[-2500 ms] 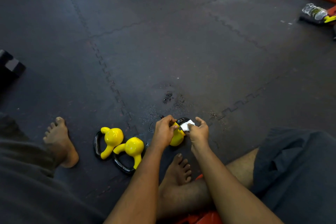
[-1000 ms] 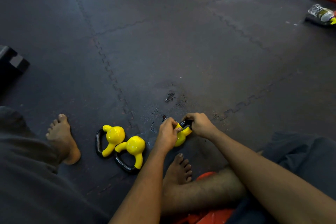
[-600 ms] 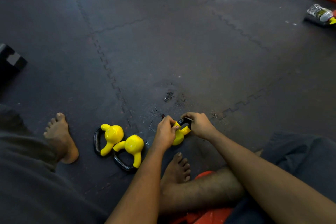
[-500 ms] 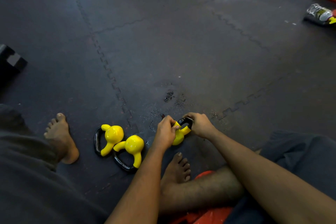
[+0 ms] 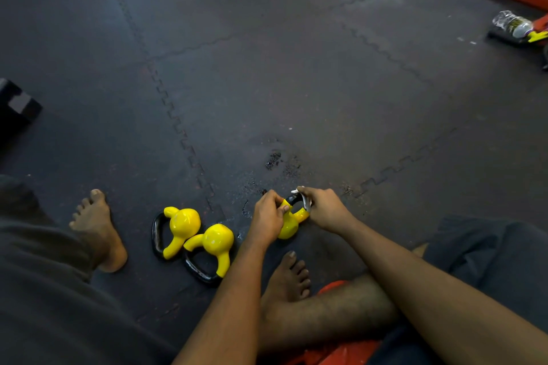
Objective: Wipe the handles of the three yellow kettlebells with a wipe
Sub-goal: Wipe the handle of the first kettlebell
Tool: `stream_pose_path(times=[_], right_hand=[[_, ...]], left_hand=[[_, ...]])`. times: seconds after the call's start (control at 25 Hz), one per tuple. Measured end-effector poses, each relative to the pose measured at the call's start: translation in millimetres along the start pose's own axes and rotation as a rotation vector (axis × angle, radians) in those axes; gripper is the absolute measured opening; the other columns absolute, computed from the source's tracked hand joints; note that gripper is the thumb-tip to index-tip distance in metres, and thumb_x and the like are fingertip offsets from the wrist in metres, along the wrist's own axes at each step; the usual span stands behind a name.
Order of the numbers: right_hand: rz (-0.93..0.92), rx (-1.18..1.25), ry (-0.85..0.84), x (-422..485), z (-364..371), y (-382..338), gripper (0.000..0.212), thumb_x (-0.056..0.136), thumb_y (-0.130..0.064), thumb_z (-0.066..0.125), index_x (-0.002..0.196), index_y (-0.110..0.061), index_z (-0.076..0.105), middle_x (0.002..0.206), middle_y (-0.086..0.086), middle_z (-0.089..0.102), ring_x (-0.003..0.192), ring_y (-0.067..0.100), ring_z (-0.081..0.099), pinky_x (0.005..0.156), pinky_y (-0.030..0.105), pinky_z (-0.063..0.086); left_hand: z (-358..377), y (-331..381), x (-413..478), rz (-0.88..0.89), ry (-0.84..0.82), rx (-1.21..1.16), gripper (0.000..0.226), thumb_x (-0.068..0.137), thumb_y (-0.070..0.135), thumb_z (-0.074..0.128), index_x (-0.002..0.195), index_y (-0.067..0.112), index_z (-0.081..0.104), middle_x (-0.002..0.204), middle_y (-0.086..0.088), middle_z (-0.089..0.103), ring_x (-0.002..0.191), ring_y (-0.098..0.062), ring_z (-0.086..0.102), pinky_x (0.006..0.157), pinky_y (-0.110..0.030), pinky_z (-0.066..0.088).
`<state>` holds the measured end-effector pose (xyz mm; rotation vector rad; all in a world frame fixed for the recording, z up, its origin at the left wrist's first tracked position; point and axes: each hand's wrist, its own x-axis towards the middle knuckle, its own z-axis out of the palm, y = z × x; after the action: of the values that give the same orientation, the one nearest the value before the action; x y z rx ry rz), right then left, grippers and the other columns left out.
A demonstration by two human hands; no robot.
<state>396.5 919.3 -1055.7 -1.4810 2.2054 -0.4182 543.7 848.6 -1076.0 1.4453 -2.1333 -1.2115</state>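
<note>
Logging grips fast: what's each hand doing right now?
Left hand: grips the yellow kettlebell.
Right hand: holds the wipe on its handle.

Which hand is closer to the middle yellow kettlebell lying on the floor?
Left. The left hand is just right of the middle kettlebell, gripping the third kettlebell; the right hand, holding the wipe, is farther right.

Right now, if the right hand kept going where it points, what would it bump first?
Probably the kettlebell handle, which the right hand grips through the wipe; beyond it, likely the left hand.
</note>
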Motion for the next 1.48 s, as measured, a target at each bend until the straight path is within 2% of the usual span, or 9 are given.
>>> stream_pose_path(times=[0.16, 0.36, 0.56, 0.72, 0.88, 1.0, 1.12, 1.28, 1.48], right_hand=[[0.027, -0.013, -0.029, 0.2, 0.8, 0.5, 0.049, 0.090, -0.013, 0.052, 0.139, -0.015, 0.051, 0.129, 0.014, 0.063, 0.118, 0.034, 0.058, 0.094, 0.040, 0.049], [-0.040, -0.008, 0.043, -6.5, -0.7, -4.9, 0.046, 0.088, -0.010, 0.049, 0.133, -0.020, 0.057, 0.111, 0.015, 0.070, 0.101, 0.037, 0.064, 0.079, 0.040, 0.052], [-0.011, -0.012, 0.038, -6.8, -0.4, -8.8, 0.044, 0.092, -0.014, 0.048, 0.135, -0.019, 0.055, 0.115, 0.016, 0.069, 0.106, 0.037, 0.062, 0.083, 0.044, 0.053], [-0.022, 0.050, 0.084, -9.5, -2.7, -8.8, 0.044, 0.089, -0.013, 0.048, 0.130, -0.020, 0.061, 0.108, 0.016, 0.071, 0.099, 0.035, 0.065, 0.077, 0.040, 0.053], [-0.004, -0.007, 0.077, -10.8, -1.6, -12.8, 0.050, 0.082, -0.008, 0.051, 0.129, -0.023, 0.060, 0.115, 0.012, 0.070, 0.106, 0.034, 0.063, 0.087, 0.041, 0.053], [0.025, 0.025, 0.086, -10.2, -1.7, -9.6, 0.055, 0.080, -0.006, 0.050, 0.129, -0.027, 0.061, 0.113, 0.011, 0.071, 0.102, 0.031, 0.064, 0.081, 0.033, 0.052], [0.051, -0.031, 0.062, -8.5, -1.7, -9.3, 0.058, 0.078, -0.004, 0.052, 0.133, -0.022, 0.058, 0.116, 0.014, 0.069, 0.108, 0.034, 0.061, 0.087, 0.037, 0.051], [0.043, 0.047, 0.094, -11.0, -0.5, -9.5, 0.056, 0.078, -0.006, 0.052, 0.129, -0.026, 0.061, 0.117, 0.010, 0.070, 0.109, 0.028, 0.063, 0.088, 0.034, 0.052], [0.061, 0.022, 0.083, -7.2, 1.8, -8.2, 0.046, 0.083, -0.011, 0.052, 0.129, -0.017, 0.061, 0.117, 0.013, 0.069, 0.110, 0.033, 0.062, 0.091, 0.041, 0.052]], left_hand=[[-1.7, 0.7, 0.5, 0.001, 0.000, 0.004, 0.008, 0.089, 0.014, 0.064, 0.090, 0.008, 0.059, 0.093, -0.006, 0.060, 0.083, -0.017, 0.053, 0.068, -0.026, 0.035], [-1.8, 1.0, 0.4, -0.003, 0.003, -0.007, 0.007, 0.089, 0.014, 0.063, 0.089, 0.009, 0.058, 0.093, -0.005, 0.060, 0.083, -0.017, 0.054, 0.069, -0.027, 0.037], [-1.7, 0.8, -0.7, -0.009, -0.012, -0.006, 0.007, 0.089, 0.014, 0.063, 0.090, 0.009, 0.058, 0.094, -0.007, 0.061, 0.084, -0.018, 0.055, 0.070, -0.029, 0.041], [-2.3, 0.4, 1.0, -0.011, -0.004, -0.028, 0.008, 0.088, 0.013, 0.065, 0.087, 0.011, 0.057, 0.091, -0.004, 0.060, 0.083, -0.018, 0.055, 0.068, -0.026, 0.038], [-1.5, -0.5, 0.0, -0.002, -0.006, -0.020, 0.008, 0.088, 0.013, 0.065, 0.088, 0.009, 0.058, 0.091, -0.005, 0.061, 0.082, -0.017, 0.055, 0.068, -0.026, 0.039], [-3.2, 0.3, 0.1, 0.006, 0.000, -0.017, 0.008, 0.088, 0.013, 0.064, 0.089, 0.008, 0.059, 0.091, -0.005, 0.061, 0.082, -0.017, 0.054, 0.068, -0.025, 0.038], [-3.4, 0.5, -0.4, 0.010, -0.002, -0.013, 0.008, 0.088, 0.013, 0.065, 0.089, 0.007, 0.059, 0.092, -0.006, 0.061, 0.082, -0.016, 0.053, 0.068, -0.025, 0.036], [-4.0, 0.7, 1.0, 0.007, 0.005, -0.002, 0.008, 0.088, 0.014, 0.065, 0.089, 0.008, 0.059, 0.093, -0.007, 0.062, 0.082, -0.016, 0.054, 0.068, -0.024, 0.036], [-3.4, 1.8, -0.4, 0.004, -0.007, 0.012, 0.008, 0.088, 0.014, 0.065, 0.087, 0.010, 0.058, 0.091, -0.008, 0.062, 0.081, -0.017, 0.053, 0.067, -0.025, 0.035]])
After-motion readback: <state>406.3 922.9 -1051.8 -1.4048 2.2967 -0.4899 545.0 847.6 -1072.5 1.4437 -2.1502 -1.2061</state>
